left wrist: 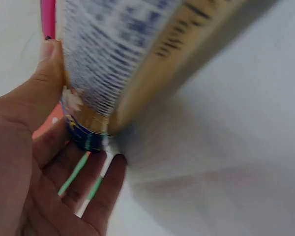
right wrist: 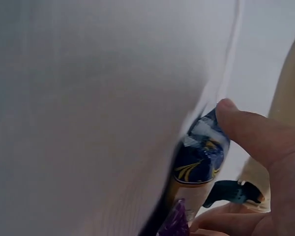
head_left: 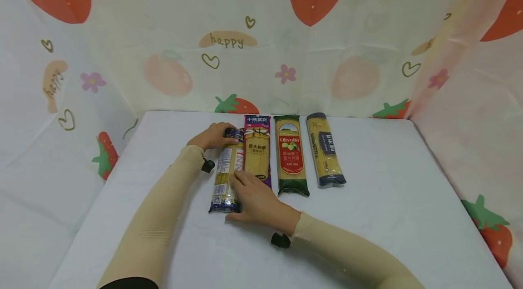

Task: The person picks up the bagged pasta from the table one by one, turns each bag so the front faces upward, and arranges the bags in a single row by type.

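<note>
A blue-and-gold pack of spaghetti (head_left: pixel 224 175) lies on the white table with its label and barcode side up, leftmost in a row. My left hand (head_left: pixel 213 136) holds its far end; in the left wrist view the thumb (left wrist: pixel 48 64) is against one side and the fingers spread around the blue end. My right hand (head_left: pixel 261 200) grips the near end, its thumb (right wrist: pixel 246 125) at the blue tip in the right wrist view. Right beside this pack is a purple-edged pack of spaghetti (head_left: pixel 257 148), partly behind my right fingers.
Further right lie a green-and-red pack of spaghetti (head_left: pixel 291 153) and a yellow pasta pack with dark blue ends (head_left: pixel 325 150). A strawberry-print cloth (head_left: pixel 278 39) rises behind the table (head_left: pixel 388 198) and along both sides.
</note>
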`<state>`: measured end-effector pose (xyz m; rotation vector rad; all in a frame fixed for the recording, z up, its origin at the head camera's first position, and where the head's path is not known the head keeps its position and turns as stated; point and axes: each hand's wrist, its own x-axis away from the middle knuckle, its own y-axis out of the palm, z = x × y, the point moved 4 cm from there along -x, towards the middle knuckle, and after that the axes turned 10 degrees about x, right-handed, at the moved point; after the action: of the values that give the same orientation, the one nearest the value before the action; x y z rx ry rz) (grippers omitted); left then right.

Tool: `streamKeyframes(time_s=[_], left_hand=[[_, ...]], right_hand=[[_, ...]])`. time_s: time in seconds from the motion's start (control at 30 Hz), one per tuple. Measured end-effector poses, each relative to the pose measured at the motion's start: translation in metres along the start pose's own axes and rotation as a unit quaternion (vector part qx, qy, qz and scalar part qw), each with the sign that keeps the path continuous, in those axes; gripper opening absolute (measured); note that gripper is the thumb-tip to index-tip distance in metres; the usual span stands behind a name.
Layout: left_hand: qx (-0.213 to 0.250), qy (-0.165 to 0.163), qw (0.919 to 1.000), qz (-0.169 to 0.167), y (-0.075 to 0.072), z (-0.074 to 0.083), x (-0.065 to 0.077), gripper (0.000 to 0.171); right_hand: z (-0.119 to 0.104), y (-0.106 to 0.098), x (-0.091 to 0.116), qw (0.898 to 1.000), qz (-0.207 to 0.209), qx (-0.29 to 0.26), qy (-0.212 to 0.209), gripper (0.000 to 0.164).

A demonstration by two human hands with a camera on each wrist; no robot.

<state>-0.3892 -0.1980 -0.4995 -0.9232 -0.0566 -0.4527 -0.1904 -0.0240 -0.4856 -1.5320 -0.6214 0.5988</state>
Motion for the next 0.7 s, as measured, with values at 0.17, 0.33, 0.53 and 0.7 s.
streamKeyframes(time_s=[0.17, 0.33, 0.53, 0.7], left_hand=[[0.005, 0.012, 0.9999, 0.007, 0.001, -0.002, 0.0, 0.07], [0.008, 0.019, 0.9997, 0.011, -0.001, -0.002, 0.002, 0.067], [0.012, 0.011, 0.9998, 0.008, -0.001, -0.001, 0.002, 0.067], [0.013, 0.01, 0.9998, 0.013, 0.0, 0.0, 0.003, 0.066]], right_hand=[[0.0, 0.008, -0.006, 1.0, -0.01, 0.029, 0.007, 0.115], [-0.003, 0.013, -0.012, 0.998, -0.027, 0.059, 0.014, 0.12], [-0.006, 0.009, -0.015, 0.996, -0.033, 0.08, 0.019, 0.122], [-0.007, 0.008, -0.02, 0.995, -0.03, 0.096, 0.024, 0.125]])
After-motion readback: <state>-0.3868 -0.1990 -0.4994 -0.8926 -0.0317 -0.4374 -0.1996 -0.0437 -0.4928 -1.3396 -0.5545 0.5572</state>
